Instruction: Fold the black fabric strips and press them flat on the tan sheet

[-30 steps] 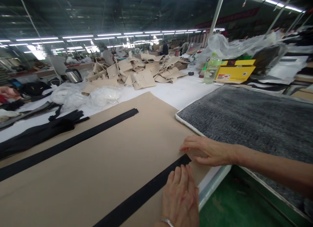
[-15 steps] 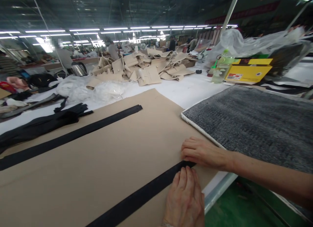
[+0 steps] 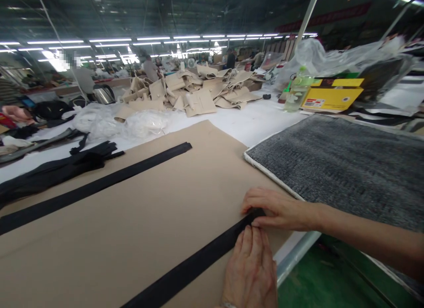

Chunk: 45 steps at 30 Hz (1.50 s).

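Observation:
A black fabric strip [image 3: 195, 263] lies slantwise on a large beige sheet [image 3: 159, 211]. At its right end my right hand [image 3: 274, 208] straddles it, fingers curled on the far side and thumb on the near side, gripping that end. My left hand [image 3: 250, 266] rests just below, its fingers stretched out flat with the tips on the strip's near edge, close to the right thumb. A second black strip [image 3: 109, 180] lies roughly parallel farther back on the sheet.
A dark grey textured mat [image 3: 344, 162] with a pale edge overlaps the sheet at right. Bunched black strips [image 3: 59, 169] lie left. Behind are clear plastic bags [image 3: 115, 122], beige cut pieces [image 3: 198, 93], a bottle [image 3: 296, 93] and a yellow box [image 3: 333, 98]. The table edge [image 3: 296, 257] drops off near my hands.
My right hand has shifted slightly and its thumb now shows at the near side of the strip's end. My left hand stays nearly in place. The view has turned slightly right.

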Motion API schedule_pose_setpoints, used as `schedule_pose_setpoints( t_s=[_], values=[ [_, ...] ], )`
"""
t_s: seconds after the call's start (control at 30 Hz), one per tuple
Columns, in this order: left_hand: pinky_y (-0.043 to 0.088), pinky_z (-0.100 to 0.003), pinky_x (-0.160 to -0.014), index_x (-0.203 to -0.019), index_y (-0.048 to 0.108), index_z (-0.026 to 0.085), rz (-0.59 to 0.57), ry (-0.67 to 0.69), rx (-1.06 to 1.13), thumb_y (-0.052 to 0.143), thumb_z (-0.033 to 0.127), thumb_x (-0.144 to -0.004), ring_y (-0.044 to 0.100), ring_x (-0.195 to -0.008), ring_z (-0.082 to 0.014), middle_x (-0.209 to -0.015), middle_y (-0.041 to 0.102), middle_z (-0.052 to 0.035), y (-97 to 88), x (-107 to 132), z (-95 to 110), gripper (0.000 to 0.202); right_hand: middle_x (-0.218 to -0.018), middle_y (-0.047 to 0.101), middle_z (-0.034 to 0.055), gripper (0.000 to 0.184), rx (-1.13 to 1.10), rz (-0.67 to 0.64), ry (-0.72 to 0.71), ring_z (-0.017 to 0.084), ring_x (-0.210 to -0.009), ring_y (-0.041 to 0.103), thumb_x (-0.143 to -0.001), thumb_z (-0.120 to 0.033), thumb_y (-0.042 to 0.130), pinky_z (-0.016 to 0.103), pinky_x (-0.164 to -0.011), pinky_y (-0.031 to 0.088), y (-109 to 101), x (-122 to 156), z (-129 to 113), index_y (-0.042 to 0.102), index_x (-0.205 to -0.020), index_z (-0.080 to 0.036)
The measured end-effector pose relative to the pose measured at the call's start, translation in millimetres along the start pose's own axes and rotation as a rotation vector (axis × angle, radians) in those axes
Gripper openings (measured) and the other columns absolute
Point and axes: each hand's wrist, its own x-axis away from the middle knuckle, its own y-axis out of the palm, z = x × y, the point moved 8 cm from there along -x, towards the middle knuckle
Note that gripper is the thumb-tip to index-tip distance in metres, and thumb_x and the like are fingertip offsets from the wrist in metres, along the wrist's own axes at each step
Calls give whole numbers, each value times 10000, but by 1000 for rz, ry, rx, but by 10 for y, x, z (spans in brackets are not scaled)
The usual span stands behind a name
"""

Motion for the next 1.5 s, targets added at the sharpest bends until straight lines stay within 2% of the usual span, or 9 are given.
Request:
schedule_pose_setpoints(
  t_s=[0.13, 0.27, 0.5, 0.73, 0.83, 1.0, 1.07, 1.23, 1.5],
  values=[
    [469, -321, -994, -1266, 547, -5, 20, 26, 10, 486, 179, -913, 532, -1189, -248, -1243, 621, -153, -3, 12, 25, 402, -980, 614, 65, 187, 198, 13, -107, 197, -947, 527, -977, -327, 490, 350, -867, 353, 93, -47, -99, 611, -1023, -193],
    [470, -317, -996, -1249, 562, -2, 37, 27, 7, 489, 175, -907, 544, -1165, -245, -1227, 630, -147, -18, 5, 22, 392, -903, 611, 57, 269, 309, 13, -163, 186, -867, 517, -1008, -331, 410, 340, -801, 335, 180, -123, -111, 625, -919, -195],
    [481, -311, -978, -1238, 580, 20, 16, 36, -8, 486, 180, -910, 548, -1171, -247, -1252, 621, -139, -27, -10, 17, 376, -856, 608, 41, 401, -44, -3, -5, 170, -845, 545, -988, -483, 433, 313, -810, 384, 142, -182, 88, 632, -840, -168],
    [495, -321, -980, -1289, 544, 30, -94, -14, 79, 499, 232, -924, 524, -1217, -245, -1308, 586, -158, -14, -28, -19, 420, -971, 644, 65, 373, -216, -14, 93, 176, -867, 588, -876, -463, 634, 287, -773, 474, -1, -25, 204, 652, -1042, -130],
    [519, -323, -945, -1261, 566, 36, -25, -39, 89, 487, 217, -919, 548, -1185, -245, -1276, 609, -149, -50, -26, -10, 395, -963, 641, 70, 223, -68, 44, 15, 187, -919, 571, -927, -344, 572, 316, -843, 446, 0, 14, 98, 660, -1003, -153],
    [506, -347, -946, -1177, 616, 97, 175, -31, 95, 389, 49, -870, 549, -1161, -253, -1248, 607, -124, -328, 23, -63, 385, -936, 624, 78, 218, 15, 69, -31, 200, -934, 547, -975, -302, 483, 336, -862, 416, 55, 52, 25, 651, -986, -164],
    [499, -371, -948, -1219, 584, 108, 114, -76, 99, 389, 27, -847, 560, -1120, -258, -1207, 600, -139, -379, 43, -236, 427, -926, 620, 76, 213, 22, 69, -34, 204, -935, 539, -974, -300, 485, 338, -863, 411, 52, 69, 26, 648, -995, -164],
    [518, -340, -884, -1308, 492, 74, -202, -83, 72, 410, -66, -763, 575, -961, -217, -1038, 606, -115, -275, 111, -627, 569, -929, 618, 70, 185, 5, 90, -40, 196, -931, 543, -954, -287, 521, 320, -856, 417, 10, 87, 40, 649, -992, -159],
    [506, -335, -887, -1316, 500, 65, -230, -25, 31, 403, -90, -722, 536, -958, -228, -1015, 604, -103, -231, 130, -572, 622, -930, 605, 77, 257, -32, 172, -68, 163, -880, 575, -990, -314, 457, 275, -812, 454, -49, 132, 67, 645, -973, -140]
  ],
)
